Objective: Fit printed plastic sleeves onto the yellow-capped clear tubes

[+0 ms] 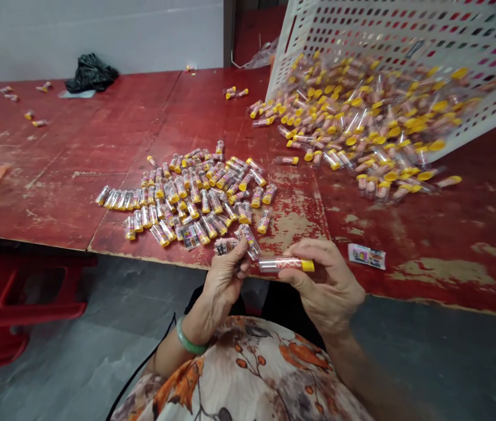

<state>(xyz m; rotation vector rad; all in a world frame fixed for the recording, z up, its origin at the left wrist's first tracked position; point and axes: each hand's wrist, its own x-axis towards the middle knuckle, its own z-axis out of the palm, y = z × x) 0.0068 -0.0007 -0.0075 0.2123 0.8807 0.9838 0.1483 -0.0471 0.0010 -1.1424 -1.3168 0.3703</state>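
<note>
My right hand (330,286) pinches a clear tube (279,265) with a yellow cap between thumb and fingers, lying level above the table's near edge. Its cap points right and red-and-white print shows inside. In my left hand (224,278), closed thumb against fingers, are small printed plastic sleeves (250,241); how many I cannot tell. The tube's clear end is close to the left fingertips. Just beyond the hands lies a spread pile of yellow-capped tubes (195,196) in printed sleeves, some lined up in a row at its left.
A white slotted basket (291,58) lies tipped at the back right, tubes (361,117) spilling onto the red table (55,193). A flat printed sleeve (367,256) lies right of my hands. A black plastic bag (91,74) sits far back; a red stool (33,292) stands lower left.
</note>
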